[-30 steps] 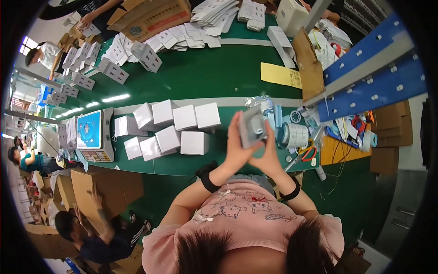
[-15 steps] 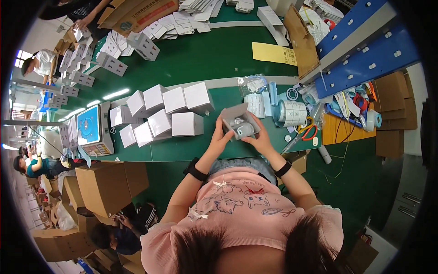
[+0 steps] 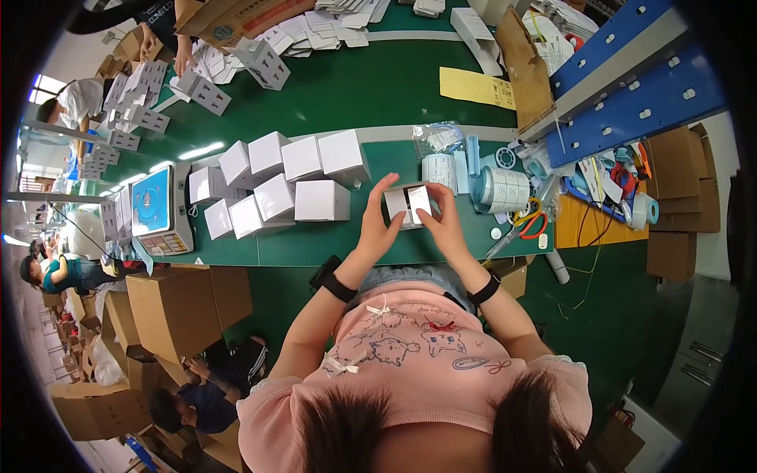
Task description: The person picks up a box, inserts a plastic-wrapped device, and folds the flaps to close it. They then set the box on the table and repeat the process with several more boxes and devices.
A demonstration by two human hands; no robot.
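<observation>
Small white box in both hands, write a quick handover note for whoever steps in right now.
Left hand: holds the left side of the small white box, fingers curled over its top.
Right hand: holds the right side, thumb on the front flap.
The box is above the green table, its flaps look not fully shut.
Done: a cluster of closed white boxes sits left of the hands.
Left: finish closing this box. The label roll and scissors lie to the right.

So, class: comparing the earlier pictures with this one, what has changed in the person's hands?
The grey item held up a second ago is out of sight; the left hand and right hand have come down to the green table, holding a small white box. The white boxes stayed stacked.
</observation>
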